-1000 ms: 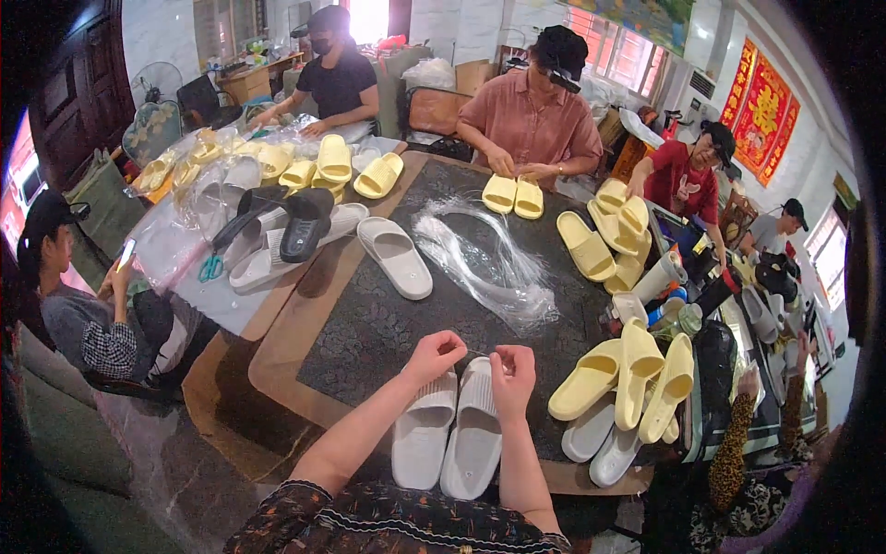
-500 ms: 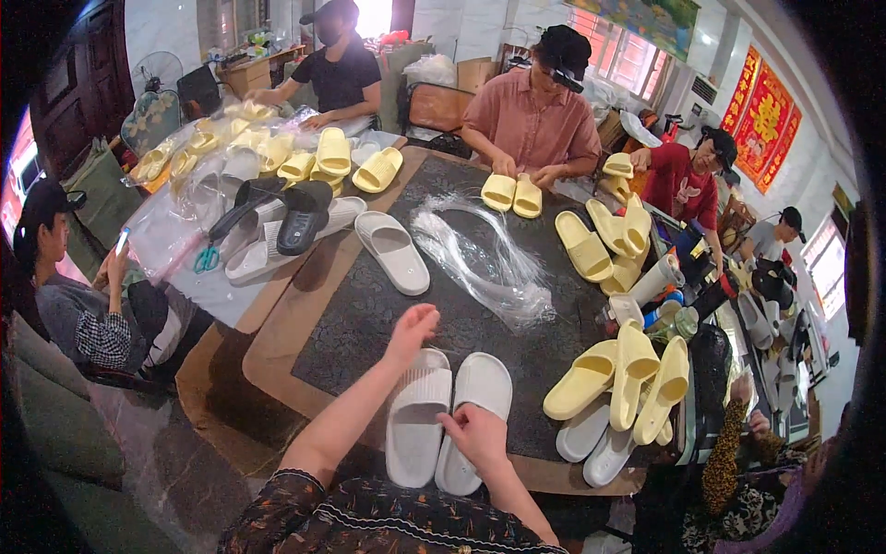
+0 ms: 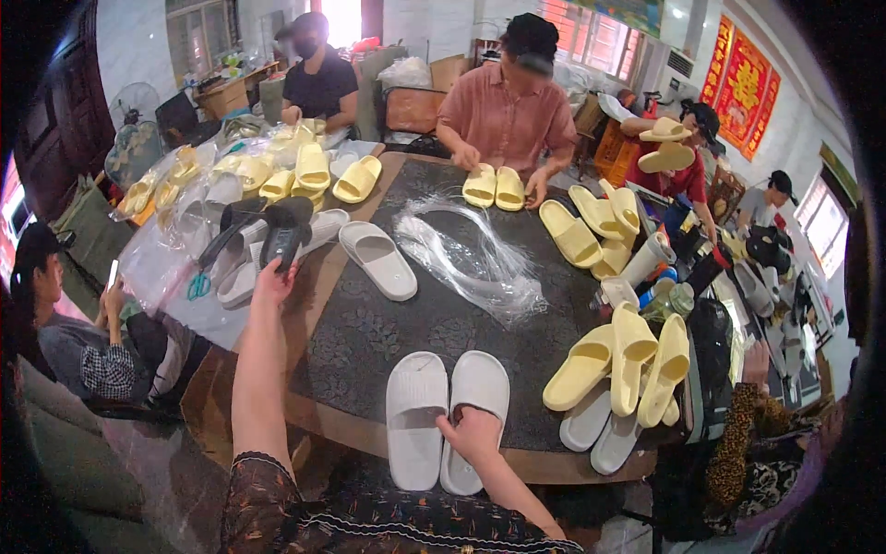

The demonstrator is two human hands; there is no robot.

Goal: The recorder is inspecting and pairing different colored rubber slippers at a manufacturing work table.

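At the table's near edge lie two light grey slippers side by side, the left slipper [image 3: 415, 457] and the right slipper [image 3: 481, 377]. My right hand [image 3: 476, 436] is closed at the strap opening of the right one, its thumb toward the left one and its fingers partly hidden. Stretched far to the left, my left hand [image 3: 275, 279] has its fingers at the near end of a black slipper [image 3: 288, 226], which lies on other grey slippers. A single grey slipper [image 3: 378, 261] lies right of that pile.
A loop of clear plastic strands [image 3: 471, 258] lies mid-table. Yellow slippers [image 3: 634, 360] are stacked at the right, beside bottles [image 3: 678, 300]. Teal scissors [image 3: 198, 286] lie on plastic bags at the left. Across the table a person [image 3: 508, 111] handles yellow slippers [image 3: 494, 187].
My left hand has moved from above the near grey slippers leftward to the black slipper. The right hand stays at the right grey slipper. A co-worker at the right has raised yellow slippers.
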